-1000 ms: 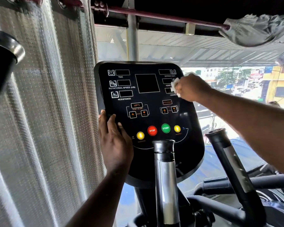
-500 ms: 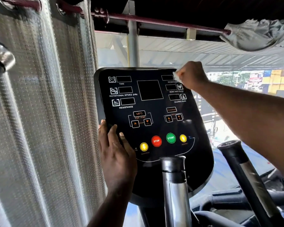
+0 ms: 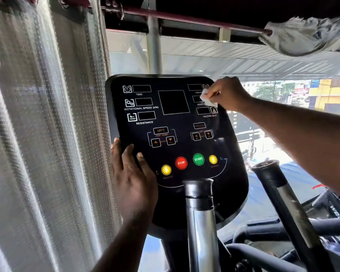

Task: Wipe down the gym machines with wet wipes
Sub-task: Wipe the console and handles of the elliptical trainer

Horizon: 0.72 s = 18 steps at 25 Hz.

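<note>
Wet wipe (image 3: 206,98), small and crumpled, being pinched in the curled fingers of the right hand (image 3: 229,93) and being pressed on the upper right part of the elliptical console (image 3: 231,193), over the small display windows there. Left hand (image 3: 133,177) lying flat on the lower left face of the console, fingers straight, gripping nothing, probably bracing the panel.

Risking, from here, an accidental press on the START button (image 3: 198,159) or the STOP button (image 3: 181,162), by bringing a stroke too low or pushing too hard. Risking also moisture creeping into the button seams and windows, by rubbing too long in one place; cannot tell how wet the wipe is. Possibly losing such a small wipe from the fingers when crossing the rounded rim.

Working right at the upper right rim now, with only window glass (image 3: 263,134) behind. Having little room on the left: curtain (image 3: 47,134) hanging just beside the left rim and the bracing hand. Being blocked below by the chrome handlebar post (image 3: 201,222), standing in front of the lower console. Passing the right forearm above the black side handle (image 3: 277,185), apart from it. Finding the freest room in the middle of the face.
</note>
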### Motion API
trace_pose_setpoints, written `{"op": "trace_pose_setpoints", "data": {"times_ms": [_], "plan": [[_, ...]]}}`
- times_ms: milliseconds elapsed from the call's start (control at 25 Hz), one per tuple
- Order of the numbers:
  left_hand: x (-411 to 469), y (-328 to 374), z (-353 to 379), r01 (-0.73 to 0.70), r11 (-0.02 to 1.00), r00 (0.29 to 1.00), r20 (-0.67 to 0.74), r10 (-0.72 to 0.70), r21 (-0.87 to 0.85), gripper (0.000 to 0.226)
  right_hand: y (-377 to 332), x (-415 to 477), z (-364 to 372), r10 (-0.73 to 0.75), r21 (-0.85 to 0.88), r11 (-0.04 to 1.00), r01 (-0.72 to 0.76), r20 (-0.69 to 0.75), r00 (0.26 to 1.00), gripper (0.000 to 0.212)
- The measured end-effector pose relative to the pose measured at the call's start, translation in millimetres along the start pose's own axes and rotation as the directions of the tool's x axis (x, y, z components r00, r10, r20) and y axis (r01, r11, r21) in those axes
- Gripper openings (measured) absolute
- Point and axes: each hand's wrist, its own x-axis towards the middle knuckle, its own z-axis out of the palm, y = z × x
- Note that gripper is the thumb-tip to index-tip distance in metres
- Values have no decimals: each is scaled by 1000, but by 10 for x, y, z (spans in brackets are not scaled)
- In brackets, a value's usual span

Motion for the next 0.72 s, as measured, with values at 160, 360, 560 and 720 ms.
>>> {"op": "trace_pose_setpoints", "data": {"times_ms": [160, 360, 560, 720], "plan": [[12, 6, -13, -8, 1000, 1000, 16, 8, 1, 33, -383, 396, 190, 157, 127, 982, -140, -133, 979, 15], [15, -32, 0, -12, 1000, 1000, -3, 12, -28, 38, -629, -257, 212, -169, 106, 985, 134, 503, 848, 33], [10, -39, 14, -5, 1000, 1000, 13, 5, -19, 32, 143, -268, -76, 156, 90, 983, -163, 80, 985, 30], [5, -67, 12, -24, 999, 1000, -7, 24, -44, 35, -180, -527, 91, -52, 174, 985, -7, 333, 942, 24]]}}
